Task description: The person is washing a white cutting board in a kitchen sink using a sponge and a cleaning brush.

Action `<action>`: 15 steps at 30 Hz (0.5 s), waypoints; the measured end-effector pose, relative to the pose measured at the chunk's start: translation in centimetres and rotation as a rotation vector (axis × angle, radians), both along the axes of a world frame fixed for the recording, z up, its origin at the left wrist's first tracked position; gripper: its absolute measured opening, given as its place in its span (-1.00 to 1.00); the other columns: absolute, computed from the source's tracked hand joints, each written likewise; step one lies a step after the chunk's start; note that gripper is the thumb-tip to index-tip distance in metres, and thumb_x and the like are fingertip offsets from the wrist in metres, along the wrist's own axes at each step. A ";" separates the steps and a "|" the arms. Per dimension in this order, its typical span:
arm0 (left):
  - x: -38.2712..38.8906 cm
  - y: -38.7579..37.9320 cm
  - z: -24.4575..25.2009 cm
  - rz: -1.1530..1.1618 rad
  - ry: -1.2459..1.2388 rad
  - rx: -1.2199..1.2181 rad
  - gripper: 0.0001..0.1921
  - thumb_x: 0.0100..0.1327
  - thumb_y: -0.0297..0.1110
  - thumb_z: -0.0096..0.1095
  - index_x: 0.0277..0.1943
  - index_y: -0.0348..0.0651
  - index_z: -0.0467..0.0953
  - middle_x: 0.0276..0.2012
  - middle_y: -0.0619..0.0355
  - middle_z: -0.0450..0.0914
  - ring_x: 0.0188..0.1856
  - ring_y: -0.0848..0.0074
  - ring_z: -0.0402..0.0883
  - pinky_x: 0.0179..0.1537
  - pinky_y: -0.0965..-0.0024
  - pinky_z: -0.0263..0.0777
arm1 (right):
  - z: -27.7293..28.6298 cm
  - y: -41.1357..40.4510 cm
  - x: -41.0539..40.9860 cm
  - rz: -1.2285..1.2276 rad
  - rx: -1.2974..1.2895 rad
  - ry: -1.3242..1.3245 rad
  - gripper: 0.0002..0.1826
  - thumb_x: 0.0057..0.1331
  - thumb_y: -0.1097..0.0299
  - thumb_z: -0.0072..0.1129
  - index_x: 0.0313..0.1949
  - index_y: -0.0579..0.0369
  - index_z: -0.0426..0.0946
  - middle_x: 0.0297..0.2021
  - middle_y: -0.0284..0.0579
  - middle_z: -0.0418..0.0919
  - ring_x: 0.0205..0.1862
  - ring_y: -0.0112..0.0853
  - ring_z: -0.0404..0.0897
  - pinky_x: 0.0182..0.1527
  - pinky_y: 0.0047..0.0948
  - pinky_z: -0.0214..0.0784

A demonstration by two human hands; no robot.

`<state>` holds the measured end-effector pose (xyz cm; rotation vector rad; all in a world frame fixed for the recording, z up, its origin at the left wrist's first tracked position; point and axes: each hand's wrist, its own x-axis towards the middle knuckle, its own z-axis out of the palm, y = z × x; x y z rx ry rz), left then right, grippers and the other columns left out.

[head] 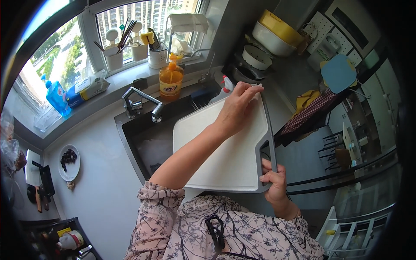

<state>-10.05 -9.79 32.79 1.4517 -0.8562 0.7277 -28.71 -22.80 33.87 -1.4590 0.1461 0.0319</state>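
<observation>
A white cutting board (208, 152) with a grey rim and a handle slot is tilted over the right part of a dark sink (136, 130). My right hand (276, 180) grips the board by the grey handle at its lower right corner. Stretched across the board, my left hand (237, 107) has its fingers at the top right corner, with a bit of something white at the fingertips, perhaps a cloth. The palm side is hidden. Behind the board's upper edge stands a spray bottle (226, 89) with a red and white head. A chrome faucet (141, 100) reaches over the sink.
An orange liquid bottle (171, 81) stands behind the sink. Utensil holders (114, 60), a blue bottle (58, 97) and a wipes pack (87, 89) line the windowsill. A white plate (69, 175) of dark fruit lies on the left counter. Stacked basins (274, 37) stand at the back right.
</observation>
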 end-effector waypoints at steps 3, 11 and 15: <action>4.2 3.9 -6.5 0.229 0.142 0.108 -0.83 0.17 -0.64 0.14 -0.17 -0.23 0.50 -0.20 -0.04 0.49 -0.22 0.19 0.56 -0.21 0.34 0.49 | 1.4 0.6 0.4 -0.048 0.004 -0.018 -0.34 -0.15 0.51 -0.14 0.03 0.59 0.37 -0.22 0.14 0.59 -0.35 -0.47 0.55 -0.21 -0.68 0.33; -7.1 2.1 -2.5 -0.320 0.113 0.043 -0.76 -0.06 -0.73 0.19 -0.31 -0.24 0.43 -0.26 0.05 0.44 -0.19 0.26 0.52 -0.21 0.38 0.46 | 0.6 -0.9 3.2 -0.021 0.055 -0.028 -0.38 -0.14 0.58 -0.17 0.01 0.60 0.38 -0.13 0.18 0.56 -0.16 -0.34 0.57 -0.04 -0.58 0.34; -8.5 4.3 -7.3 -0.092 0.125 0.154 -0.72 0.02 -0.68 0.21 -0.19 -0.19 0.46 -0.22 0.01 0.43 -0.19 0.24 0.54 -0.19 0.33 0.48 | 1.2 -1.2 2.9 -0.117 0.006 -0.080 -0.32 -0.20 0.52 -0.16 0.01 0.59 0.38 -0.14 0.21 0.56 -0.15 -0.29 0.59 -0.04 -0.59 0.35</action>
